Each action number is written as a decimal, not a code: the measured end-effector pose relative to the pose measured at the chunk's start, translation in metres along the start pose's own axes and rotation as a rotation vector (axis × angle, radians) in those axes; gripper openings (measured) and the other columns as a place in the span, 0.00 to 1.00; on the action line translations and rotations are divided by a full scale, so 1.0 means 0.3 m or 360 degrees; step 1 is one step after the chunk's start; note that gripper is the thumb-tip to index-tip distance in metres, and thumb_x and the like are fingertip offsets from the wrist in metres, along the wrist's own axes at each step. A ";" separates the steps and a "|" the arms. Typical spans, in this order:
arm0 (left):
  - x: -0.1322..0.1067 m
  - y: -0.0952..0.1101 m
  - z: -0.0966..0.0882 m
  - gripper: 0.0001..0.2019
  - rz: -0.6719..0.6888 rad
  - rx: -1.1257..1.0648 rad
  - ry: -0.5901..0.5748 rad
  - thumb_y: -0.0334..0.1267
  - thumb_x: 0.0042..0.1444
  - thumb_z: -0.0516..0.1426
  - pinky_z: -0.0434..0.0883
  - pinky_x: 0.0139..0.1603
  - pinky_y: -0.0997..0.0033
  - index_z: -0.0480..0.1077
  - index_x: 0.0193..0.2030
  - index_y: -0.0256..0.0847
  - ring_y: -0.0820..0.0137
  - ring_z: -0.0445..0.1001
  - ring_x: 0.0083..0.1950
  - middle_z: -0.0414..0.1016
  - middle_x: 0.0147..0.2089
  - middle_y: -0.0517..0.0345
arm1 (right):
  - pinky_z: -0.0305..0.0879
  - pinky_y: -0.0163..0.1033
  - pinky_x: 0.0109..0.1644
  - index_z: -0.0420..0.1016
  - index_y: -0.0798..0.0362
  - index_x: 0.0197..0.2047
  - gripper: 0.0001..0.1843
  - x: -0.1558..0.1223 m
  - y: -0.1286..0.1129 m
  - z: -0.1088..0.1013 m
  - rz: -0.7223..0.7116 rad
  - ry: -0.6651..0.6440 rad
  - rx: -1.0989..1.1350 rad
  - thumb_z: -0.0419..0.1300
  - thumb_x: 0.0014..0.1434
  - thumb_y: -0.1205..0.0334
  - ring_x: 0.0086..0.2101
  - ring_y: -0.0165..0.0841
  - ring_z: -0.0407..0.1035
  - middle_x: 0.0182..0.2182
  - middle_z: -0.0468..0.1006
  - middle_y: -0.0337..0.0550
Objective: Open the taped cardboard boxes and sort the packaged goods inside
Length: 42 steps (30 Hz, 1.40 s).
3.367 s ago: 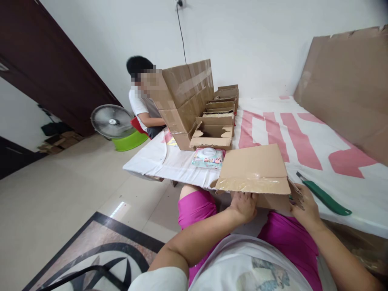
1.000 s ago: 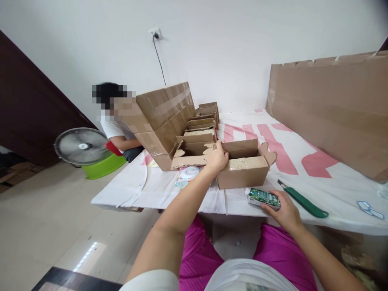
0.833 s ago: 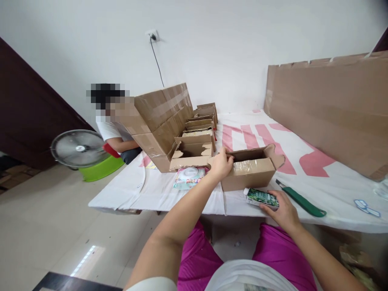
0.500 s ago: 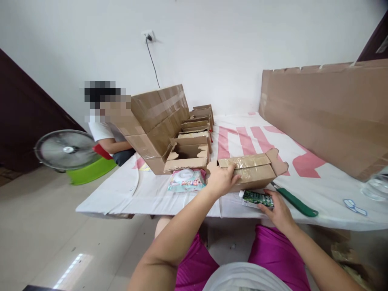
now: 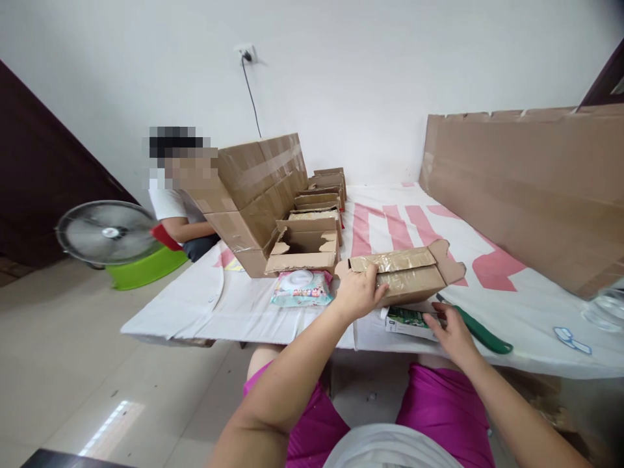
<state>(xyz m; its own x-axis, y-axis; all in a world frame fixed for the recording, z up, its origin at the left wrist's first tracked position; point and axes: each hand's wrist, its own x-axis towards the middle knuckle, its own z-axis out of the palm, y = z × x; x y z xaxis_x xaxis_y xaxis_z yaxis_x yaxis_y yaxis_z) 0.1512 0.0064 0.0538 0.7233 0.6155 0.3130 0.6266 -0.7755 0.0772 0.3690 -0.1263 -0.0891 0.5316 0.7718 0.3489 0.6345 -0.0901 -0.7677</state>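
Observation:
My left hand (image 5: 359, 294) is closed over the left end of a cardboard box (image 5: 407, 286), its thumb and fingers lying against the taped top. The box rests on the table with a torn flap sticking out at its right end. In front of it lies a small green-and-white carton (image 5: 407, 322). My right hand (image 5: 451, 330) is at the carton's right end, fingers apart, with the thumb over its top; whether they touch is hard to see. Just beyond that hand lies a green-handled knife (image 5: 482, 330), its blade partly hidden.
A pack of wipes (image 5: 302, 288) lies left of my left hand. An open cardboard box (image 5: 306, 244) heads a row of several others, beside stacked sealed boxes (image 5: 263, 172). A large cardboard panel (image 5: 526, 188) stands right. A person (image 5: 170, 208) sits at left near a fan (image 5: 110, 232).
My right hand has loosened from the carton and shifted slightly right. The carton now lies flatter, its white side facing me. My left hand stays on the box.

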 end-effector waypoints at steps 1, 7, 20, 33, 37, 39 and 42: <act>0.002 -0.004 0.001 0.20 -0.0007 -0.0006 -0.0002 0.49 0.64 0.49 0.71 0.47 0.57 0.62 0.55 0.36 0.54 0.79 0.42 0.79 0.40 0.45 | 0.71 0.50 0.45 0.70 0.56 0.47 0.30 -0.006 0.011 -0.019 -0.0008 0.0003 -0.0006 0.56 0.55 0.37 0.42 0.43 0.73 0.44 0.76 0.57; 0.021 -0.011 0.003 0.20 -0.0075 -0.0059 0.0017 0.48 0.64 0.50 0.71 0.47 0.58 0.62 0.55 0.36 0.55 0.79 0.44 0.79 0.40 0.46 | 0.67 0.55 0.51 0.73 0.51 0.43 0.23 -0.053 0.028 -0.143 -0.0329 0.0119 -0.0435 0.55 0.57 0.40 0.43 0.46 0.71 0.40 0.77 0.51; -0.144 -0.011 0.112 0.21 0.0415 -0.0163 0.0403 0.41 0.63 0.50 0.72 0.47 0.57 0.64 0.62 0.39 0.60 0.79 0.36 0.80 0.33 0.49 | 0.70 0.55 0.49 0.62 0.54 0.57 0.27 -0.145 0.036 0.031 -0.0635 0.0066 -0.0589 0.55 0.61 0.46 0.47 0.49 0.70 0.47 0.73 0.57; -0.274 0.060 0.159 0.21 0.0143 -0.0714 0.0726 0.35 0.60 0.53 0.71 0.53 0.53 0.60 0.61 0.41 0.59 0.76 0.49 0.77 0.49 0.45 | 0.69 0.56 0.51 0.63 0.57 0.57 0.30 -0.148 0.020 0.028 -0.0667 0.0096 -0.0636 0.54 0.60 0.44 0.48 0.50 0.69 0.47 0.73 0.60; -0.289 0.065 0.142 0.25 -0.0217 -0.1389 0.0763 0.40 0.62 0.54 0.72 0.55 0.56 0.52 0.63 0.41 0.60 0.75 0.54 0.72 0.55 0.40 | 0.68 0.57 0.52 0.63 0.55 0.57 0.30 -0.151 0.022 0.033 -0.0638 0.0099 -0.0615 0.54 0.60 0.44 0.49 0.50 0.69 0.48 0.73 0.59; -0.279 0.061 0.122 0.22 -0.0458 -0.1840 0.0728 0.45 0.63 0.53 0.75 0.50 0.59 0.53 0.60 0.42 0.63 0.77 0.50 0.73 0.53 0.43 | 0.68 0.57 0.52 0.63 0.55 0.58 0.30 -0.150 0.023 0.035 -0.0615 0.0088 -0.0600 0.54 0.60 0.44 0.50 0.51 0.69 0.48 0.74 0.59; -0.255 0.051 0.099 0.20 -0.0740 -0.2343 0.0641 0.52 0.58 0.57 0.76 0.40 0.66 0.59 0.49 0.43 0.66 0.80 0.39 0.77 0.41 0.52 | 0.67 0.58 0.53 0.64 0.55 0.57 0.30 -0.145 0.020 0.026 -0.0595 0.0042 -0.0551 0.55 0.59 0.43 0.50 0.50 0.69 0.49 0.74 0.59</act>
<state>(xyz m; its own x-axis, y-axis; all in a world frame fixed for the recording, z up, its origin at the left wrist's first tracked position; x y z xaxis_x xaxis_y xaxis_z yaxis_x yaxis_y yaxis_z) 0.1140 -0.0483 0.0028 0.2879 0.9360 0.2024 -0.2262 -0.1389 0.9641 0.3453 -0.1553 -0.1131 0.2440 0.7755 0.5823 0.9304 -0.0178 -0.3662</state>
